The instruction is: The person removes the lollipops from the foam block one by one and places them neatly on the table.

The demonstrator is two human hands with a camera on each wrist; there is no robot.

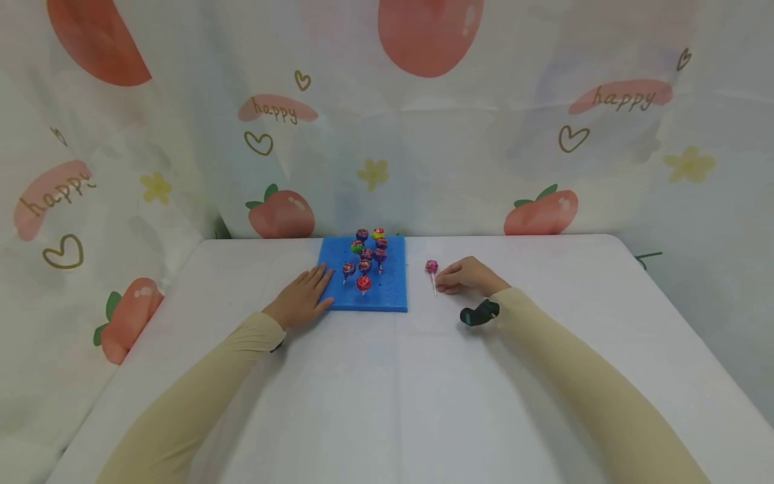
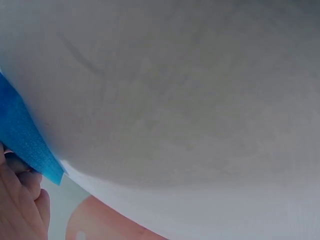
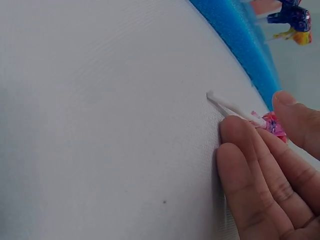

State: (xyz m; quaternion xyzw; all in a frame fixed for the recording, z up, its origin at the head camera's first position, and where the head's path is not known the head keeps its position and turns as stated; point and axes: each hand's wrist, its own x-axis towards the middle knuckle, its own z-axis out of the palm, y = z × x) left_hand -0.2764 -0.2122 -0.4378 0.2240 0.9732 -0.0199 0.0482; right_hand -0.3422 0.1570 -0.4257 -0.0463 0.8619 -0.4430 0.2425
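A pink-wrapped lollipop (image 1: 431, 266) with a white stick lies on the table, right of a blue foam board (image 1: 392, 289). My right hand (image 1: 465, 275) is beside its stick. In the right wrist view the fingers (image 3: 240, 165) lie right along the stick, and the thumb (image 3: 297, 117) stands apart from them. My left hand (image 1: 302, 299) rests with spread fingers on the board's left edge. Several lollipops stand upright in the board, among them a red one (image 1: 363, 283), a green one (image 1: 357, 247) and a yellow one (image 1: 377, 233).
A white cloth (image 1: 363, 390) covers the table. Behind it hangs a printed curtain (image 1: 447, 148) with peaches, hearts and flowers. A dark wrist camera (image 1: 480, 313) sits under the right wrist.
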